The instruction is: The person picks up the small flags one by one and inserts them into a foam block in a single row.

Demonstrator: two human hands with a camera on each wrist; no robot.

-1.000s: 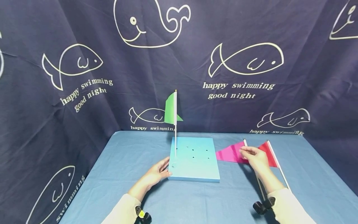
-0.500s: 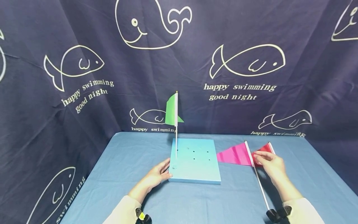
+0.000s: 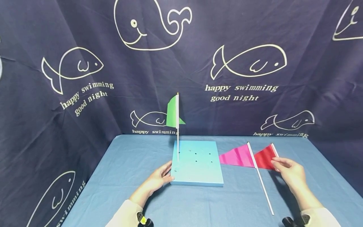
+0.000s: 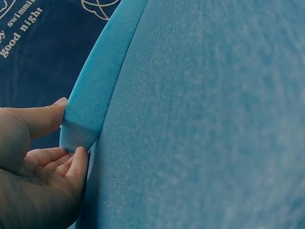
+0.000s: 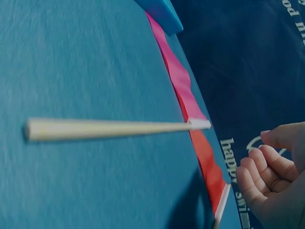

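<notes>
left fingers (image 4: 77,168) and thumb (image 4: 45,119) against blue board (image 4: 93,93), blue cloth (image 4: 205,119) alongside, lettered curtain (image 4: 47,76) beyond

the board (image 3: 201,172) lies on the table (image 3: 127,157) to the right of the left hand (image 3: 158,176), gripped at its left edge near the front corner, with the standing flag (image 3: 172,112) on its left part, just beyond that hand. left of the right hand (image 3: 292,173) lies the cloth of the outer flag (image 3: 263,157), and further left, between that and the board, the inner flag (image 3: 236,156). beyond both hands hangs the backdrop (image 3: 158,72).
</notes>
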